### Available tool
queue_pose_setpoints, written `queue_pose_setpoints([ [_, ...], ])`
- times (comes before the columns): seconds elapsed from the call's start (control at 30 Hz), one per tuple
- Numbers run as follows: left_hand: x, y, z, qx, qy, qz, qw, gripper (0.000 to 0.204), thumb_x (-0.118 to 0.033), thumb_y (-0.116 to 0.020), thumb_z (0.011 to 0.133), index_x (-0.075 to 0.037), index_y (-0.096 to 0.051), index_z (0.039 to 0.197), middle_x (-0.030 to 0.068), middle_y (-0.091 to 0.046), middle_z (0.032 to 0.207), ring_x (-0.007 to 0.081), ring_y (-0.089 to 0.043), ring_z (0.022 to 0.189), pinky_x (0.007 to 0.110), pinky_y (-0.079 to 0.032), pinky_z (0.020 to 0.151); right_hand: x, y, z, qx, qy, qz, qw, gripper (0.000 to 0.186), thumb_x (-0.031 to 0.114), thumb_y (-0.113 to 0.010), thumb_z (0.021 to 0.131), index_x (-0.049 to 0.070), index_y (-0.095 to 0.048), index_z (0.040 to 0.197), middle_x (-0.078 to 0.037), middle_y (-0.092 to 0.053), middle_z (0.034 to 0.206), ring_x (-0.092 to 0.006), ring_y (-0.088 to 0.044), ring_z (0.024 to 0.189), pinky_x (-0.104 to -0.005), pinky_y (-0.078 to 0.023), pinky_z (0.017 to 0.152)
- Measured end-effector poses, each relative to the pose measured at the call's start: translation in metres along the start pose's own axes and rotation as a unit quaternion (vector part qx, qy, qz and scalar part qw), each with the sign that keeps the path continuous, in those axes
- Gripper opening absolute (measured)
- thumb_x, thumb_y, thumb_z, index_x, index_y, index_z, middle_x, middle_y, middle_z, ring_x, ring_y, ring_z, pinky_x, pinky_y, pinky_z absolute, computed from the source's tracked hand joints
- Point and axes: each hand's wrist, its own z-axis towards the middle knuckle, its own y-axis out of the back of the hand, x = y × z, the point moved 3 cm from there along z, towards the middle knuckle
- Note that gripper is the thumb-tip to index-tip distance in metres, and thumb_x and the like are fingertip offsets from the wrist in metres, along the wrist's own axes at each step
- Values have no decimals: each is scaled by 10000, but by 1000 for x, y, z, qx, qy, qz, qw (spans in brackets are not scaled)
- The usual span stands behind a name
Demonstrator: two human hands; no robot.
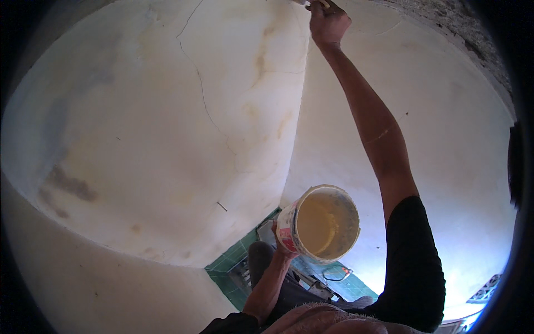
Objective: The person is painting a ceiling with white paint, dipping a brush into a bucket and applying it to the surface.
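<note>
My left hand [282, 246] grips a round white bucket [288, 215] low in the centre, partly hidden behind it. Cream-coloured paint [322, 222] shows inside, with streaks on the rim and sides. My right arm reaches up to the top of the view, where my right hand [329, 25] is closed on the pale handle of a brush [305, 3] near the corner between two walls; the brush's head is mostly cut off by the frame edge.
Stained, cracked cream walls [167, 111] meet in the corner, with a nail [222, 206] in the left one. Below are green tiles [222, 282], metal fittings and my legs [258, 261]. Rough dark plaster [467, 36] runs along the top right, and a patterned vent [484, 289] sits low right.
</note>
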Motion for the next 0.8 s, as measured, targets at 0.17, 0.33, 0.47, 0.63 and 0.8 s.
queue_pose_setpoints([
  [0.17,-3,0,-2,-42,-4,68,997,966,-789,-484,819,-141,-367,1525,137,-474,1490,344,-491,1341,558,-448,1069,63,-14,-28,44,-37,141,988,188,38,-603,915,-84,-713,1006,-126,-746,791,-123,-686,719,-283,-532,621],
  [0.33,-2,-1,-3,-44,-5,75,996,998,-790,-512,805,-135,-340,1538,141,-466,1495,340,-487,1345,557,-441,1078,122,3,-38,132,-67,373,916,200,110,-612,985,-60,-704,1035,-113,-737,905,-173,-700,792,-309,-580,730],
  [0.47,-2,-1,-1,-13,-1,86,996,919,-774,-395,852,-146,-369,1523,136,-443,1510,338,-474,1350,552,-428,1085,84,-6,-33,132,-161,459,864,170,92,-601,989,-45,-700,1003,-128,-732,916,-219,-723,817,-349,-609,773],
  [0.63,2,-2,2,-31,8,75,997,1031,-782,-534,794,-103,-322,1539,162,-447,1507,340,-481,1352,543,-441,1086,-15,-5,-16,78,-234,350,904,170,32,-557,970,-89,-676,974,-174,-721,893,-269,-733,802,-383,-631,733],
  [0.8,-2,4,0,-26,-1,63,998,1027,-765,-572,782,-109,-334,1535,159,-450,1507,349,-482,1351,558,-439,1085,-48,25,1,-24,-222,233,946,260,72,-653,918,-168,-641,1015,-217,-725,866,-284,-748,754,-334,-636,702],
])
